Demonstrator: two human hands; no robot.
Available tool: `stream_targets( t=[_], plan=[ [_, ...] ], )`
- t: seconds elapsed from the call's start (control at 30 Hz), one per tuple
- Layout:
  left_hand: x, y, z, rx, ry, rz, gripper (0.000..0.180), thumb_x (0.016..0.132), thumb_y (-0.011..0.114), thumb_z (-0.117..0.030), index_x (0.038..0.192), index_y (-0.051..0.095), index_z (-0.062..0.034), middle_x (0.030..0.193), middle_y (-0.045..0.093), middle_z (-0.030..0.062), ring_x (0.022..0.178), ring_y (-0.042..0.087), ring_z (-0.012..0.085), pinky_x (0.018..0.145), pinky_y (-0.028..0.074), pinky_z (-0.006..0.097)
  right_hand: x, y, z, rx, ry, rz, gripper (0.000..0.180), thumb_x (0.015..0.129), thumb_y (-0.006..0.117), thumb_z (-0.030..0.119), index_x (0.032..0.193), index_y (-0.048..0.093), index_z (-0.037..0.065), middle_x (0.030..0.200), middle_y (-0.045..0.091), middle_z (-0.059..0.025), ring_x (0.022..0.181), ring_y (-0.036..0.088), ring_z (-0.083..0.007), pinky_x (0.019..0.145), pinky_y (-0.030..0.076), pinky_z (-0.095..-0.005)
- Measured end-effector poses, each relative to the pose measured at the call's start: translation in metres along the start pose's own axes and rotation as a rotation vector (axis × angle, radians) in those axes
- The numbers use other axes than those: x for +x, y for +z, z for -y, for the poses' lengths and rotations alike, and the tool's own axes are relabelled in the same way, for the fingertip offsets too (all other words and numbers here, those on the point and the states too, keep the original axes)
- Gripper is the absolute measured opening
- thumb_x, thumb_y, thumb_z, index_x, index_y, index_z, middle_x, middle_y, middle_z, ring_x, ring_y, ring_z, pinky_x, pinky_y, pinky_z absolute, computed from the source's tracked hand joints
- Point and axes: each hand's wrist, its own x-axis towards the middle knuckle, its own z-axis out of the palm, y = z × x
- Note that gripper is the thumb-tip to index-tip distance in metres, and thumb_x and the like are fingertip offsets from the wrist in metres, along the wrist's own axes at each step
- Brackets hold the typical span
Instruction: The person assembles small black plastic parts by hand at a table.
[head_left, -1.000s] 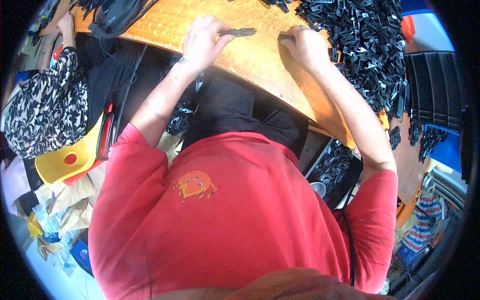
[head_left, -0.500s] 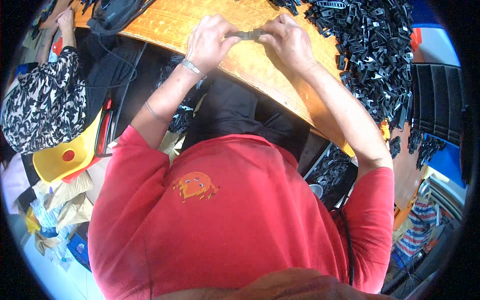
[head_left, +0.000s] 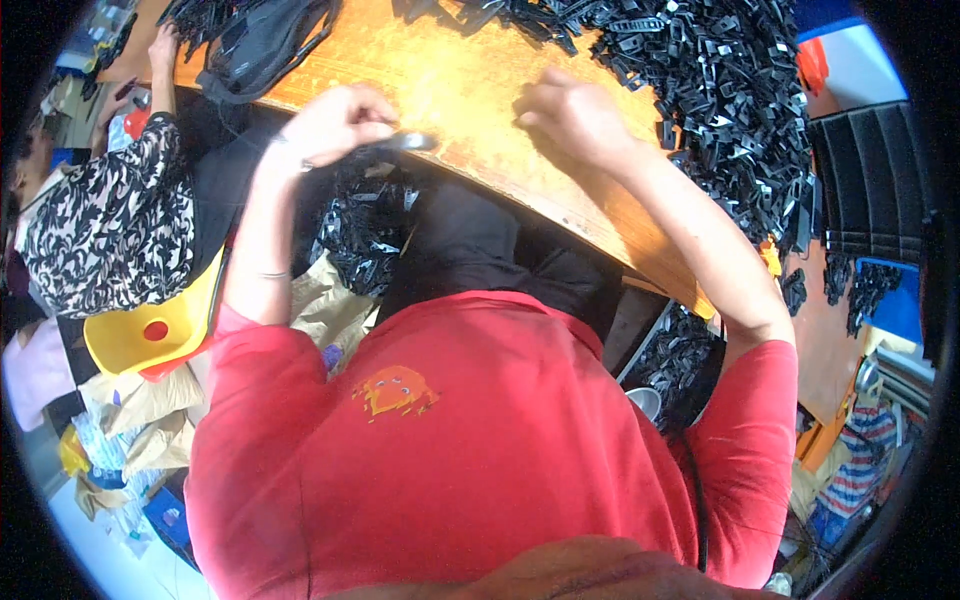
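My left hand [head_left: 338,125] is over the table's near edge, thumb and fingers pinched on one end of a small, narrow black plastic part [head_left: 408,142], which is smeared by motion and sticks out to the right. Farther right, my right hand [head_left: 575,115] hovers above the wooden table [head_left: 470,90] with its fingers curled in; whether something small is inside them is hidden. A large heap of black plastic pieces [head_left: 725,110] lies on the table beyond my right hand. Below the table edge near my left hand sit more black pieces [head_left: 365,240].
A black mesh bag [head_left: 265,50] lies on the table at the far left. On the left a person in a patterned top [head_left: 110,225] works beside a yellow chair [head_left: 150,330]. Another container of black parts [head_left: 680,355] stands under the table, right of my lap.
My hands have come apart. The left one moved left and nearer with the black part, while the right one stayed above the table and drew slightly nearer.
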Motion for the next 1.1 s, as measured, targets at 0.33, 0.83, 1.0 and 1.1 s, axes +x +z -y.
stream_targets(
  t=[0.33,0.83,1.0,1.1],
  plan=[
    [0.149,0.051,-0.023,0.542,0.198,-0.803,0.039,0.091,0.077,-0.027,0.128,0.069,-0.0165,0.109,0.067,0.0128,0.111,0.065,0.0338,0.098,0.052,0.045,-0.023,-0.015,-0.07,-0.363,0.472,-0.177,0.034,0.095,0.074,0.028,0.122,0.068,0.008,0.116,0.067,-0.019,0.096,0.073,-0.0398,0.083,0.06,-0.0484],
    [0.108,0.105,-0.067,0.355,0.136,-0.622,0.016,0.093,0.073,-0.026,0.1,0.074,-0.0114,0.086,0.073,0.0138,0.082,0.072,0.0356,0.075,0.057,0.045,-0.031,-0.02,-0.011,-0.04,0.502,-0.03,0.025,0.094,0.074,0.03,0.102,0.076,0.006,0.095,0.077,-0.0172,0.092,0.076,-0.0349,0.083,0.06,-0.0452],
    [0.095,0.107,-0.065,0.422,0.359,-0.717,0.015,0.095,0.067,-0.01,0.108,0.073,-0.0116,0.099,0.069,0.0111,0.096,0.068,0.0344,0.083,0.056,0.044,-0.033,-0.026,0.004,-0.038,0.461,0.027,0.024,0.089,0.078,0.024,0.105,0.075,0.006,0.099,0.078,-0.0153,0.095,0.076,-0.0327,0.084,0.06,-0.044],
    [0.101,0.097,-0.069,0.591,0.448,-0.589,0.019,0.093,0.067,-0.005,0.11,0.073,-0.0126,0.11,0.065,0.0083,0.107,0.063,0.0321,0.09,0.053,0.043,-0.039,-0.004,-0.015,0.334,0.402,-0.168,0.025,0.088,0.079,0.019,0.109,0.075,0.007,0.1,0.077,-0.0131,0.094,0.076,-0.0297,0.083,0.06,-0.0427]
  ],
)
